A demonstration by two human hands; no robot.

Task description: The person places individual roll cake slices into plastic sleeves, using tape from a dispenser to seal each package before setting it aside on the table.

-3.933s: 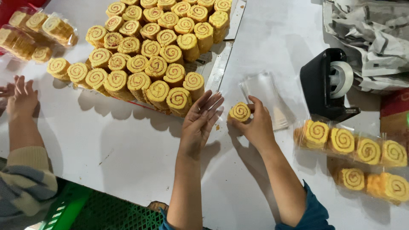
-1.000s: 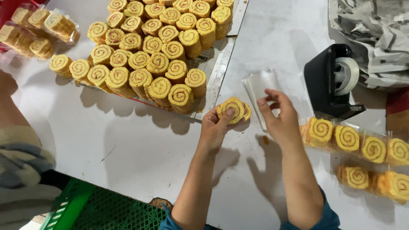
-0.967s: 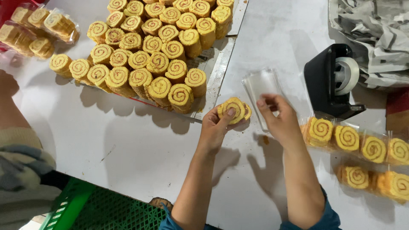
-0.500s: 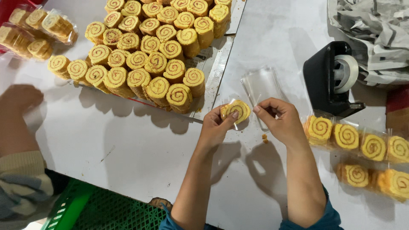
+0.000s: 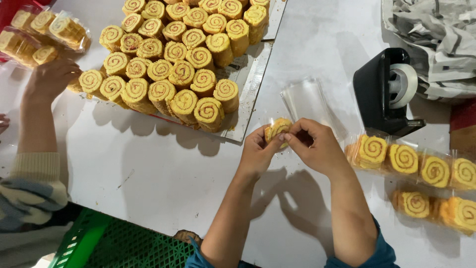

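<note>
White desk (image 5: 148, 168) carries the whole scene, viewed from above. At its centre the person's left hand (image 5: 258, 151) and right hand (image 5: 317, 149) now meet around a single swirl roll slice (image 5: 277, 130); both close on it, fingertips pinched at its rim, with a thin clear film seemingly around it. Seconds earlier the right hand alone held the slice, and a moment ago it was reaching toward the stack of clear bags (image 5: 310, 101); the slice now appears to sit inside one such bag, lifted just above the desk between the hands.

Just beyond the hands lie the remaining bags. To the right stand a black tape dispenser (image 5: 384, 92) and rows of wrapped slices (image 5: 421, 168). To the left, the metal tray (image 5: 250, 87) bears the unwrapped slices (image 5: 173, 64). A co-worker's hand (image 5: 49, 79) has moved up to the tray's left edge, near bagged packs (image 5: 44, 34).
</note>
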